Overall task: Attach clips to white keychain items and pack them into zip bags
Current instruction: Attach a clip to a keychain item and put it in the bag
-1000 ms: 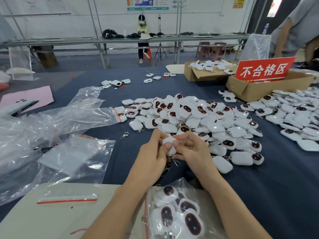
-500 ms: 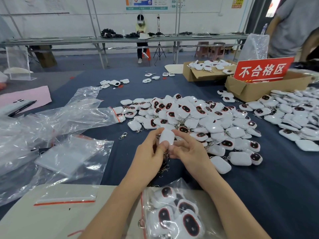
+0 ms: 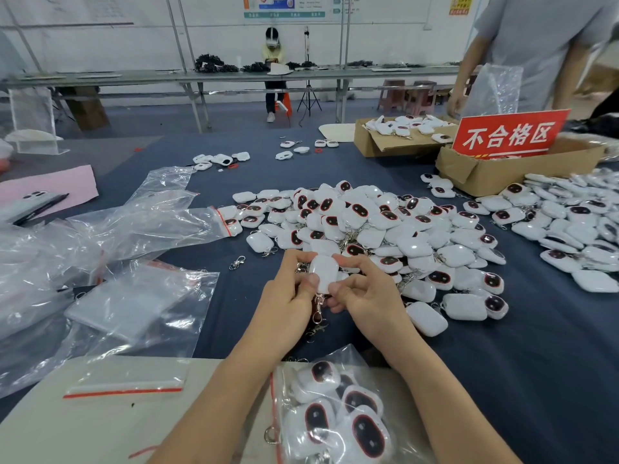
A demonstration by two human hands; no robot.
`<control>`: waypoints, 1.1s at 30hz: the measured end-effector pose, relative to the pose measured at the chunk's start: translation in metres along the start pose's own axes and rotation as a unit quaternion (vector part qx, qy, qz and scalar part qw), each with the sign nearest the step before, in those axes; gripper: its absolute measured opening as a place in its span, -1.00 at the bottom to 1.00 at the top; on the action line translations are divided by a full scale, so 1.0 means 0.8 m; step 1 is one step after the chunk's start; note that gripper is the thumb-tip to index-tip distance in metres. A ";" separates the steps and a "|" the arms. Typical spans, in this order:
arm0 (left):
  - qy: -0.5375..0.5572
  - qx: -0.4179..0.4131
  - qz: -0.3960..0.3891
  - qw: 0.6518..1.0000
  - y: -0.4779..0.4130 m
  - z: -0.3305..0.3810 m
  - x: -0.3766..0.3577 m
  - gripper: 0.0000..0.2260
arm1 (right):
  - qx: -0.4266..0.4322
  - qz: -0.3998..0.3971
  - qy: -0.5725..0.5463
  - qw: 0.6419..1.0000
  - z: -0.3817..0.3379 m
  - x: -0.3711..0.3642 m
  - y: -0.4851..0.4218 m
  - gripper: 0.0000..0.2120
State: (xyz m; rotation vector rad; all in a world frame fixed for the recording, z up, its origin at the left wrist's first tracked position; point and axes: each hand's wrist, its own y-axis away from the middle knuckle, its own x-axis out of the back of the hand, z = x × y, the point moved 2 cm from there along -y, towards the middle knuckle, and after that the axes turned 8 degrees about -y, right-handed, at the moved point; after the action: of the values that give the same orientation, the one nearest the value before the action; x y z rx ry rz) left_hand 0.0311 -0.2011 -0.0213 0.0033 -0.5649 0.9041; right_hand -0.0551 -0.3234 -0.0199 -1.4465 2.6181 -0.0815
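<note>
Both hands hold one white keychain item [image 3: 323, 272] upright above the blue table. My left hand [image 3: 287, 303] pinches its left edge and my right hand [image 3: 361, 296] pinches its right edge. A metal clip [image 3: 317, 311] hangs from the item's lower end between my hands. A big pile of white keychain items [image 3: 375, 229] lies just beyond. A zip bag [image 3: 335, 410] holding several items sits under my forearms. A loose clip [image 3: 237, 262] lies on the cloth to the left.
Empty zip bags [image 3: 134, 296] lie at left, one flat bag [image 3: 124, 385] on a beige board. Two cardboard boxes [image 3: 495, 172] with a red sign [image 3: 509, 135] stand at the back right, a person [image 3: 542, 45] behind them. More items [image 3: 576, 229] are heaped far right.
The white item has been turned upright and lifted a little between my hands. The clip now hangs visibly below it. A person at the back right has stepped nearer the boxes.
</note>
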 end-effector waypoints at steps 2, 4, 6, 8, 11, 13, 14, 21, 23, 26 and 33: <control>-0.003 0.000 -0.001 1.000 0.000 0.000 0.000 -0.79 | -0.003 0.000 -0.005 1.000 0.000 0.000 0.000 -0.66; -0.009 -0.001 -0.003 1.000 0.001 0.000 0.000 -0.79 | -0.005 0.003 -0.020 1.000 -0.001 0.000 0.000 -0.67; -0.017 -0.007 0.001 1.000 0.002 0.001 0.000 -0.80 | -0.007 0.011 -0.040 0.999 -0.002 0.000 0.001 -0.71; -0.024 -0.013 0.008 1.000 0.003 0.002 0.000 -0.79 | -0.005 0.019 -0.052 0.998 -0.002 0.000 0.002 -0.75; -0.029 -0.018 0.013 0.999 0.004 0.003 0.000 -0.77 | -0.003 0.027 -0.063 0.998 -0.004 -0.001 0.003 -0.79; -0.028 -0.019 0.016 0.999 0.004 0.003 0.000 -0.75 | -0.002 0.029 -0.066 0.997 -0.005 -0.002 0.003 -0.81; -0.027 -0.020 0.018 0.999 0.004 0.003 0.001 -0.75 | -0.002 0.031 -0.067 0.997 -0.006 -0.002 0.002 -0.83; -0.056 -0.042 0.029 0.997 0.005 0.003 0.000 -0.80 | 0.005 0.047 -0.068 0.997 -0.006 0.002 0.002 -0.91; -0.051 -0.049 0.034 0.997 0.005 0.004 0.000 -0.82 | 0.015 0.043 -0.063 0.997 -0.006 0.002 0.002 -0.90; -0.043 -0.056 0.030 0.997 0.004 0.003 -0.001 -0.85 | 0.025 0.038 -0.060 0.997 -0.008 0.000 0.002 -0.89; -0.005 -0.062 0.008 0.998 0.003 0.004 0.000 -0.87 | -0.007 0.007 -0.093 0.996 -0.007 0.004 0.001 -0.83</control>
State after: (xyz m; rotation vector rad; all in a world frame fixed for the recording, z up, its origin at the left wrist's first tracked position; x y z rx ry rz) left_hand 0.0275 -0.2006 -0.0190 -0.1077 -0.6307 0.8842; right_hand -0.0586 -0.3260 -0.0145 -1.3696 2.4826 0.0695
